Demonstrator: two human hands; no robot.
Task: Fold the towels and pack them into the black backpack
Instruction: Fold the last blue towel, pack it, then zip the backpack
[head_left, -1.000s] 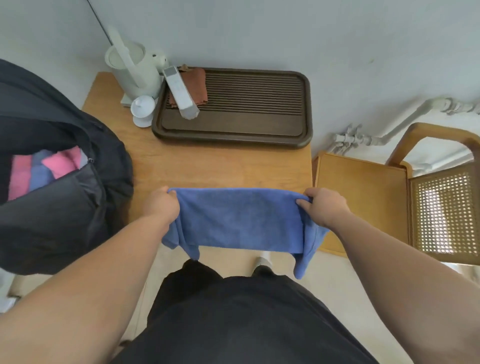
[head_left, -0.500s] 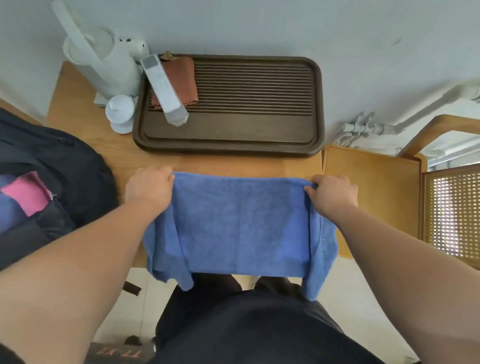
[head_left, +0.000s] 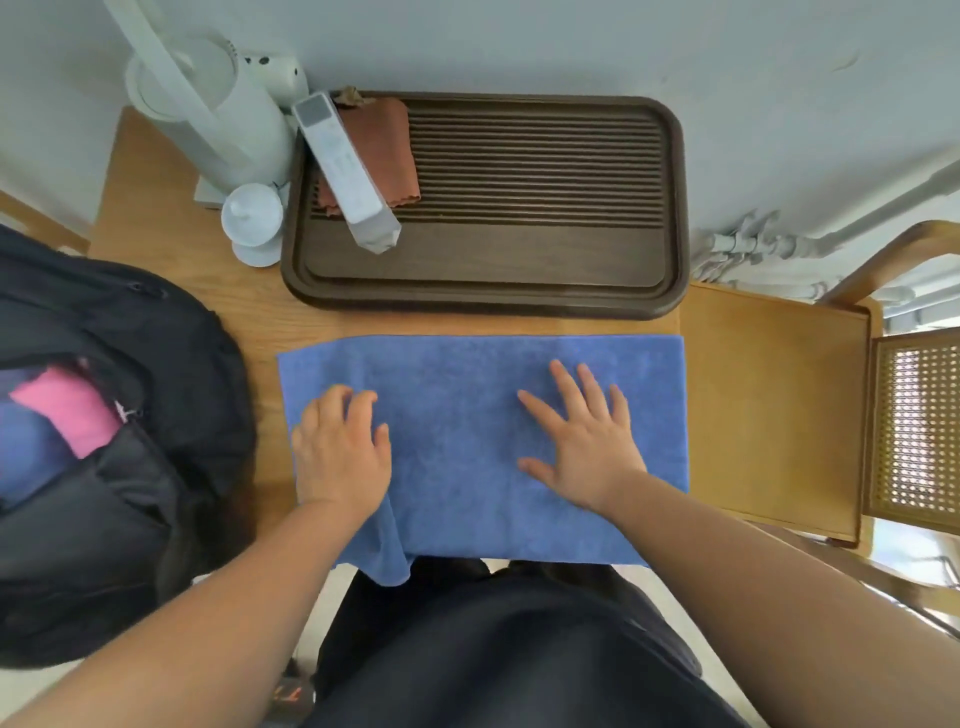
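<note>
A blue towel (head_left: 457, 415) lies spread flat on the wooden table (head_left: 171, 249), its near edge hanging over the table's front. My left hand (head_left: 340, 452) rests on the towel's left part with fingers loosely bent. My right hand (head_left: 584, 441) presses flat on its right part, fingers spread. The black backpack (head_left: 124, 467) stands open at the left, with a pink towel (head_left: 67, 415) and a blue towel (head_left: 26, 452) showing inside it.
A dark wooden tray (head_left: 488, 286) sits beyond the towel, holding a white remote (head_left: 345, 171) on a brown cloth (head_left: 387, 145). A white kettle (head_left: 208, 114) and a small white lid (head_left: 252, 221) stand at the back left. A wooden chair (head_left: 779, 405) stands on the right.
The blue towel was held up by its top corners and is now laid flat on the table. Both hands have let go and rest on top of it.
</note>
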